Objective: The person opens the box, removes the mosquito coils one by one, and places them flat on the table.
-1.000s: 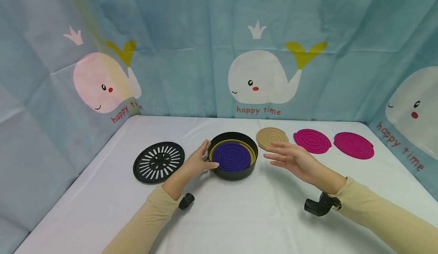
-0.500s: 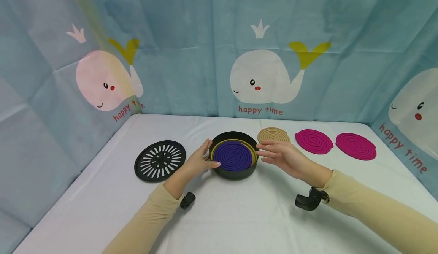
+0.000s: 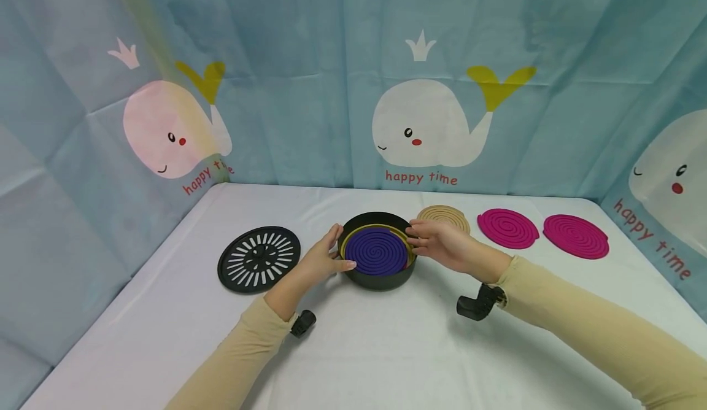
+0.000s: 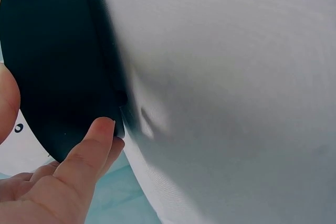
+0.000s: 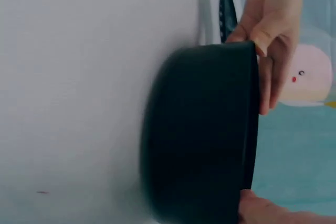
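Note:
A round black mosquito coil tin [image 3: 378, 282] stands uncovered on the white table. Inside it a purple mosquito coil [image 3: 375, 251] lies on top, with the edge of a yellow coil [image 3: 381, 226] showing around it. My left hand [image 3: 320, 261] holds the tin's left side, thumb at the rim and fingers along the outer wall. Across from it, my right hand [image 3: 444, 245] has its nearly straight fingertips at the right rim, over the edge of the coils. The right wrist view shows the tin's wall [image 5: 199, 135] and my right thumb [image 5: 257, 211] at its rim. Nothing is in the right hand.
The slotted black lid [image 3: 258, 259] lies left of the tin. Behind my right hand is a tan coil [image 3: 444, 215], partly hidden. Two magenta coils [image 3: 508, 228] lie farther right. A whale-print curtain [image 3: 309, 127] closes off the back and sides.
My right hand has moved left and slightly down, from apart from the tin to its right rim. My left hand has stayed on the tin's left side.

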A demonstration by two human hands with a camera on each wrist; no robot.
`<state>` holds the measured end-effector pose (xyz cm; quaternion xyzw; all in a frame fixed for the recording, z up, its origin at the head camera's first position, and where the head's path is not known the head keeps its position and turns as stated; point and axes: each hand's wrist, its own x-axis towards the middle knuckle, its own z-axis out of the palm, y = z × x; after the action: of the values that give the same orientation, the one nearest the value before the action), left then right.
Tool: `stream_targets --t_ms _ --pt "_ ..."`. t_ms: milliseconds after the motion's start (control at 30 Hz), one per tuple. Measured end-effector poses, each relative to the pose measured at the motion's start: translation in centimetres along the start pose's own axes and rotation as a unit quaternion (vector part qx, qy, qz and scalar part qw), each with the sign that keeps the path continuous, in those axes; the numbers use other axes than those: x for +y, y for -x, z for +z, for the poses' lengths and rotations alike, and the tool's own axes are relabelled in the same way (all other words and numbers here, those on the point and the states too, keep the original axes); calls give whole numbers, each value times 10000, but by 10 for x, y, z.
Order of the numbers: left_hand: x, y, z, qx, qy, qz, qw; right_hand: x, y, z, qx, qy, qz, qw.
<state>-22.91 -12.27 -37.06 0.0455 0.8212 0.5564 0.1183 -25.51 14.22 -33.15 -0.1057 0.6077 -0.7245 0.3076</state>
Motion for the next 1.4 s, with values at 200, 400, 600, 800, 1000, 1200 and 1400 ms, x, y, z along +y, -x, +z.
stream_targets --t_ms 200,400,600,800,1000,1200,1400 --pt "0 1 0 13 37 35 10000 0 -17 6 134 12 183 9997" --pt "-1 0 0 8 13 37 10000 1 -30 12 403 160 381 9983" --pt "-1 0 1 -4 50 23 10000 -1 -34 13 490 211 561 9970" --pt "-1 0 1 3 53 46 10000 -3 -34 14 414 133 630 9971" --pt "1 2 1 7 26 75 10000 -5 -32 10 212 99 635 9977" --pt "3 4 1 12 41 94 9999 -7 -29 8 41 27 635 9980" --pt "4 4 0 14 -8 97 10000 -8 -29 8 -32 79 642 9979"
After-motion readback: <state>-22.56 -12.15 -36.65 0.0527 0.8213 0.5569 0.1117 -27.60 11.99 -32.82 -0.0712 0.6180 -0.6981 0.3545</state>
